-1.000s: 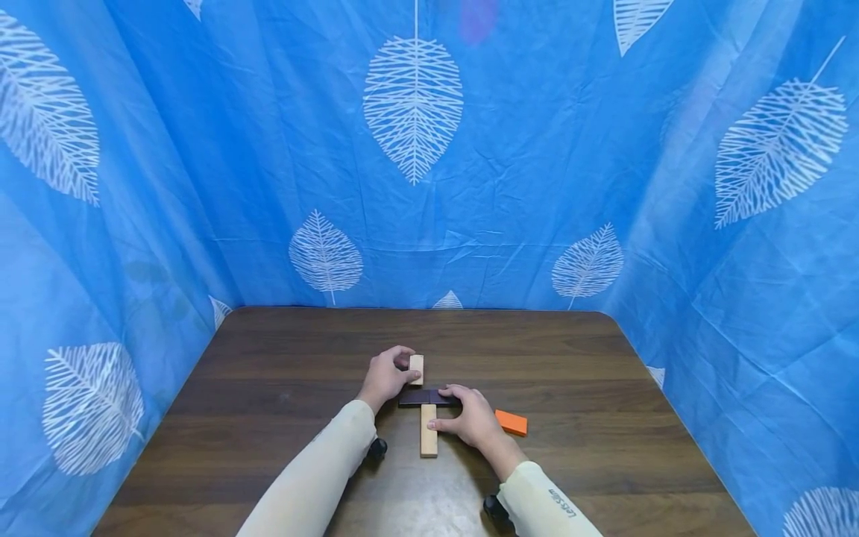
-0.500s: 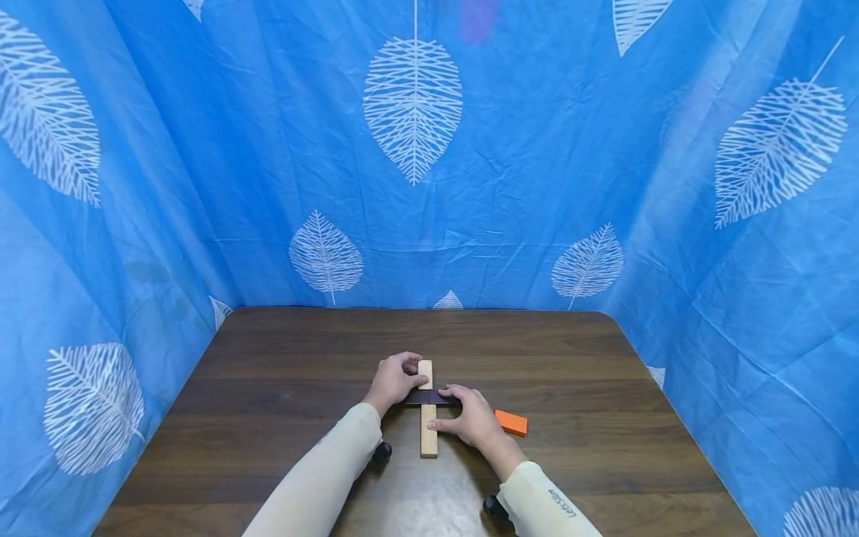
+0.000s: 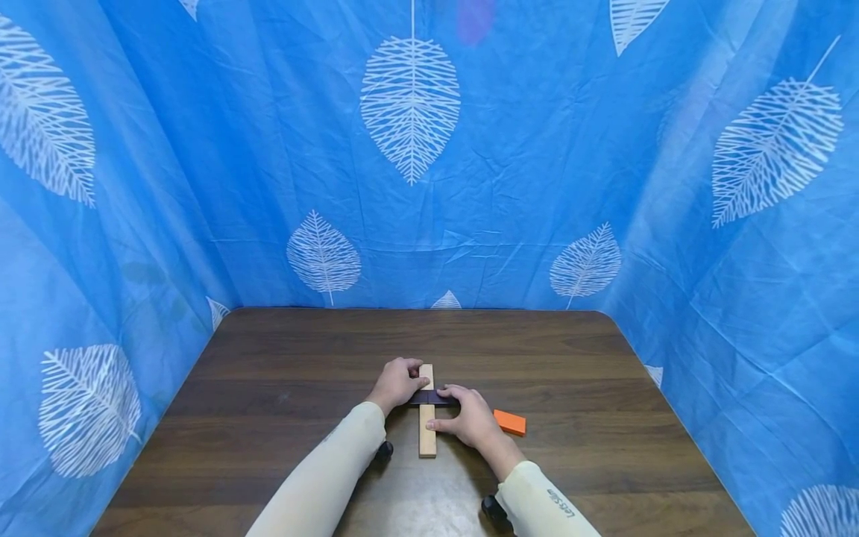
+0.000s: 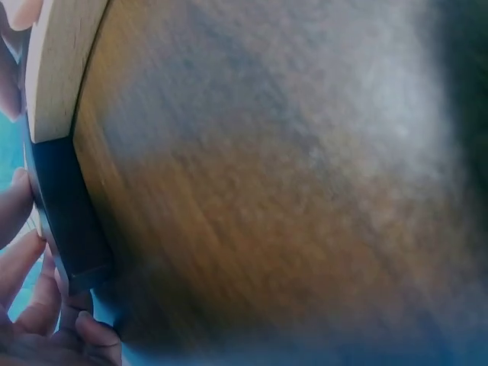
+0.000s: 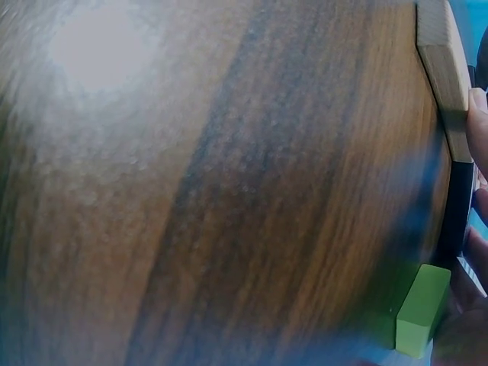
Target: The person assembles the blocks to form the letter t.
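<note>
Pale wooden block (image 3: 427,372) between my left hand's (image 3: 394,384) fingers: it lies just beyond the dark pair (image 3: 419,398) of blocks, in line with the seam where those two meet; whether it touches them I can't tell. My thumb bears on its end nearer the dark pair, my other fingers curl by its far end. I judge it light and stiff, smooth enough to slide easily on the worktop (image 3: 288,425), and hardly fragile. A low pinch on its long sides, towards the far end, should suit best, with the end facing the dark pair free of skin. My right hand (image 3: 473,418) looks relaxed, not clenched round anything: its fingers rest at the right of the dark pair, its thumb against the second pale block (image 3: 427,441), which touches the dark pair's near side. An orange block (image 3: 510,422) lies apart, right of the dark pair; I expect it handles alike.
</note>
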Tool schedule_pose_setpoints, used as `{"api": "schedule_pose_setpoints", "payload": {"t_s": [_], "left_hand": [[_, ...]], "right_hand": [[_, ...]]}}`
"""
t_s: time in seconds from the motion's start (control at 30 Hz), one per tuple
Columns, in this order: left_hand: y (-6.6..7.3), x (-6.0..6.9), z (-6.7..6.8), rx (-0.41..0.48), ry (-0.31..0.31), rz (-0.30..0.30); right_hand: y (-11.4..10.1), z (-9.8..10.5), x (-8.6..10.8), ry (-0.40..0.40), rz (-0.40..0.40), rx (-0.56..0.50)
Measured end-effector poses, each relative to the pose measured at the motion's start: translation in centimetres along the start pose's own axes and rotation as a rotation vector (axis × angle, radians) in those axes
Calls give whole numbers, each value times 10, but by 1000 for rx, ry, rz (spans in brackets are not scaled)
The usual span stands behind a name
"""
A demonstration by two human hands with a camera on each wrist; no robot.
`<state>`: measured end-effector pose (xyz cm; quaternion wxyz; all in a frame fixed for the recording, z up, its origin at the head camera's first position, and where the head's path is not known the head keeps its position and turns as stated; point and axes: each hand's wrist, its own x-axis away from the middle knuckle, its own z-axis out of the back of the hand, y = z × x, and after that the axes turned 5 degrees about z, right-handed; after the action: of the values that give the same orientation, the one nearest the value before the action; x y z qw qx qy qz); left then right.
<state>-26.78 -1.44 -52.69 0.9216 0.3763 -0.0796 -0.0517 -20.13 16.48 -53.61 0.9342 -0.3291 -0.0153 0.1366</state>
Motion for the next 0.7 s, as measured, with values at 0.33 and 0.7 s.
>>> {"api": "schedule_pose_setpoints", "payload": {"t_s": [0.33,0.7], "left_hand": [[-3,-1,-1,-81,-8,-17],[-15,10,16,10,-113,-133]], "right_hand": [[-2,2,-1,3,2,6],[-1,0,-1,-6,-11,-3]]}}
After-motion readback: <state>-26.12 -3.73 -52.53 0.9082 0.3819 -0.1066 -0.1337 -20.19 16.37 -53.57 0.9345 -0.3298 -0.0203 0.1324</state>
